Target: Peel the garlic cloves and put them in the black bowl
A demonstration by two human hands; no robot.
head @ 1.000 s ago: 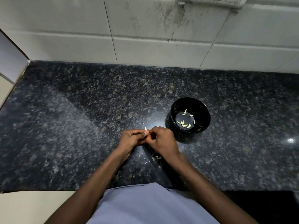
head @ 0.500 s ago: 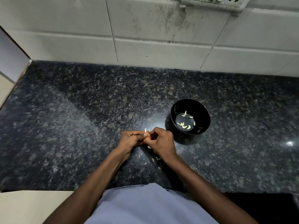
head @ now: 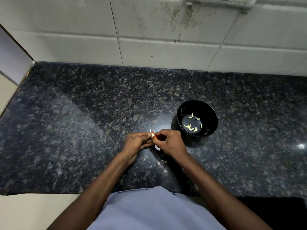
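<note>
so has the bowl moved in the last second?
No. The bowl sits at the same spot on the counter, same gap to the wall.

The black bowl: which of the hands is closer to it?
Right. The right hand sits just beside the bowl, at its near-left edge. The left hand lies farther left, beyond the clove both hands pinch.

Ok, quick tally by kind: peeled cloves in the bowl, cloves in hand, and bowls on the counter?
Peeled cloves in the black bowl: 8, as far as I can make out
Garlic clove pinched between left hand and right hand: 1
Black bowl: 1
Total: 10
</note>
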